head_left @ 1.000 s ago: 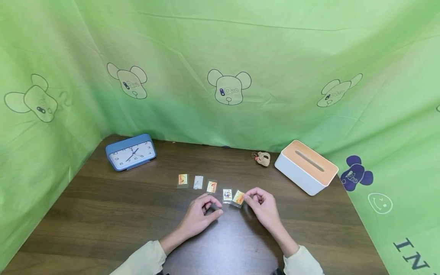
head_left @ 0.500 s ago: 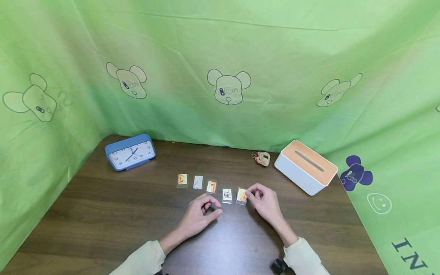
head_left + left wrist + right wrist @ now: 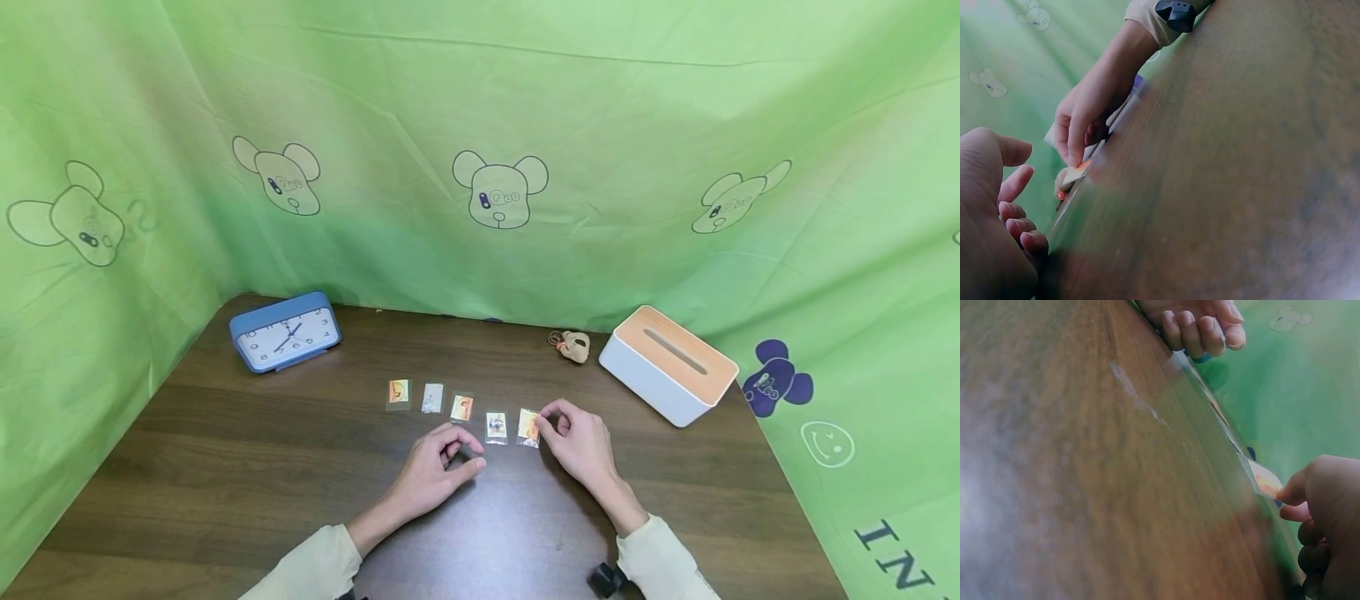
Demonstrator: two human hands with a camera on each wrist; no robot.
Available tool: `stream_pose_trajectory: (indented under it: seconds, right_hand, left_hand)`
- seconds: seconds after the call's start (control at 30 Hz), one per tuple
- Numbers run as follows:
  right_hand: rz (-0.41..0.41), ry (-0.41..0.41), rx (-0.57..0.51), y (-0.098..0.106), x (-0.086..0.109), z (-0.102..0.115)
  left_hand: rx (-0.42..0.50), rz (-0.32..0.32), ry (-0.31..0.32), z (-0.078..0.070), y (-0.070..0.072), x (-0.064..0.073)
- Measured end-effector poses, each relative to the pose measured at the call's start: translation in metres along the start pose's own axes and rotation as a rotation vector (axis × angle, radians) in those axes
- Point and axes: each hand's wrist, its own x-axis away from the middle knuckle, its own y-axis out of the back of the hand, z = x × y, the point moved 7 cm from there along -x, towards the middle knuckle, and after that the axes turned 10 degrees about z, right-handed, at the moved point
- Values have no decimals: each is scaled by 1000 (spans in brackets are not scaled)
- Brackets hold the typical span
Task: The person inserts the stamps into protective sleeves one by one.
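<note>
My right hand (image 3: 579, 442) pinches the right edge of a small orange and yellow stamp (image 3: 528, 427) in a clear sleeve between thumb and forefinger. In the right wrist view that stamp (image 3: 1265, 481) tilts up from the tabletop. Just left of it lies a stamp with a blue and white picture (image 3: 496, 425). Further left are an orange stamp (image 3: 462, 407), a pale grey one (image 3: 432, 398) and another orange one (image 3: 398, 392), all sleeved. My left hand (image 3: 435, 471) holds nothing, its fingers loosely curved below the row. In the left wrist view, its thumb and fingers (image 3: 1016, 181) are apart.
A blue alarm clock (image 3: 287, 332) stands at the back left of the brown wooden table (image 3: 247, 467). At the back right are a small beige trinket with a cord (image 3: 574, 347) and a white tissue box with a wooden lid (image 3: 670, 367). Green cloth (image 3: 390, 250) hangs behind.
My right hand has shifted the orange stamp slightly right and turned it upright, leaving a gap from the blue and white one. My left hand has stayed nearly still.
</note>
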Motion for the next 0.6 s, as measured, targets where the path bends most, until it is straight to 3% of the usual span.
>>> stream_pose_trajectory:
  seconds: [0.1,0.17,0.3,0.4,0.6]
  right_hand:
    - [21,-44,35,-2,-1,-5]
    - [38,-68,61,-7,-1,-18]
    - [28,-59,48,-7,0,-23]
    - [13,-42,-11,4,2,0]
    - [59,-100,-56,15,5,18]
  left_hand:
    - [11,19,53,2,-1,-1]
    - [16,19,51,0,0,-1]
    - [43,-4,-36,-7,2,0]
    - [50,-20,-95,-9,3,0]
    - [50,-43,-54,-12,14,-2]
